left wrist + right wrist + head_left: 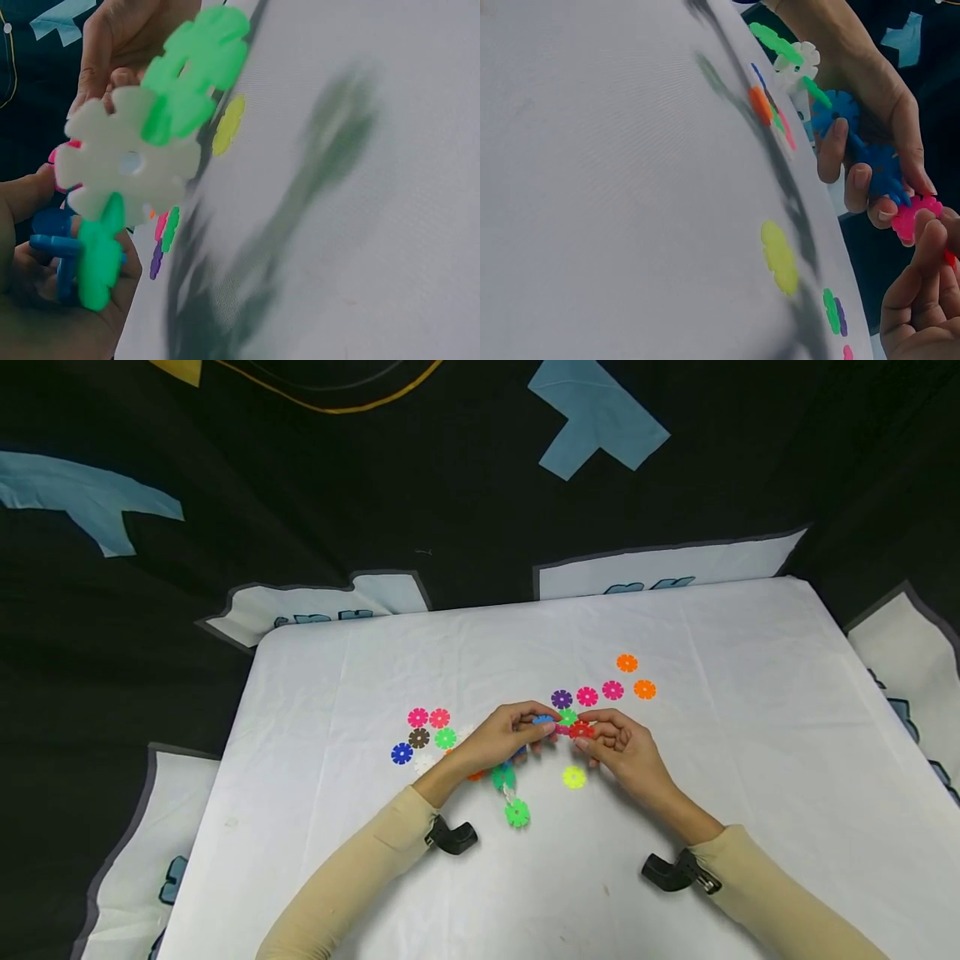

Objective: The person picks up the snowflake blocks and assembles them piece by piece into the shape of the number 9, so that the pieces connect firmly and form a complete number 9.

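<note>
Step in hand: joining notched discs edge to edge, it seems, with a red disc [581,730] brought up to the pink disc [917,217] at one end of a chain.
Chain: held above the table between the hands; from the pink disc it runs through blue discs [885,171] to a white disc [97,157] with a green disc on either side, the outermost being the green end disc [517,813].
Left hand [498,735]: fingers curled round the blue part, thumb by the pink disc.
Right hand [626,752]: pinches the red disc between thumb and fingers.
Red-to-pink joint: fingers hide most of it, so whether the notches are engaged cannot be told.
Next move: if they are not, it calls for matching notch to notch and pressing while the left hand steadies the chain.
Free tail: the white and green discs project from the left hand towards the person and could swing or twist under a hard push.
Right-hand loose discs: a purple disc [561,699], a loose green disc [567,717], pink and orange ones lie beyond the hands; a yellow disc [573,777] lies nearer the person.
Left-hand loose discs: a brown disc [419,737], a dark blue disc [402,753] and others cluster beside the left hand, which partly covers the group.
</note>
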{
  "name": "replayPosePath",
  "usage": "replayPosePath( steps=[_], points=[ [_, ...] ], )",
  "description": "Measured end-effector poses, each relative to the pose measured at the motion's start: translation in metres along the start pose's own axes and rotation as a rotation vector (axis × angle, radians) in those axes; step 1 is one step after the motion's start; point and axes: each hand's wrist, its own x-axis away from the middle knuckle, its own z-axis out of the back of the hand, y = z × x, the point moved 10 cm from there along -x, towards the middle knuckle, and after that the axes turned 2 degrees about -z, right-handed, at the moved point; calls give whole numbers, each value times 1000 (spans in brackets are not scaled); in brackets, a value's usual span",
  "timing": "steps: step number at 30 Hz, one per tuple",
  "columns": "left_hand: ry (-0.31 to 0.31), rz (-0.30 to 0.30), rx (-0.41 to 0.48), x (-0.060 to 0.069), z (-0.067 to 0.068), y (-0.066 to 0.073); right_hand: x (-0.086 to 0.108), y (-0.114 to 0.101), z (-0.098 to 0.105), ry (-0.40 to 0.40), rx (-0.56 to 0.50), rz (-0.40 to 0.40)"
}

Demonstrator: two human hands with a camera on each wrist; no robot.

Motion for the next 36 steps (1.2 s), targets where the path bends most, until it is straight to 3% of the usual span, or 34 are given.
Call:
replayPosePath(
  steps=[13, 20, 25, 30, 33, 36],
  points=[
    [59, 19, -41, -1, 2, -1, -3, 3, -1, 43, 84, -19],
    [29, -7, -130, -7, 10, 9, -10, 2, -2, -35, 151, -26],
    [36, -44, -217, -14, 30, 10, -7, 9, 3, -122, 467, 39],
    [33, -38, -289, -20, 43, 5, 3, 14, -16, -291, 818, 198],
    [17, -15, -326, -24, 44, 1, 6, 16, -25, -334, 929, 231],
    [1, 2, -370, -29, 43, -2, 5, 19, -28, -345, 968, 206]
  ],
)
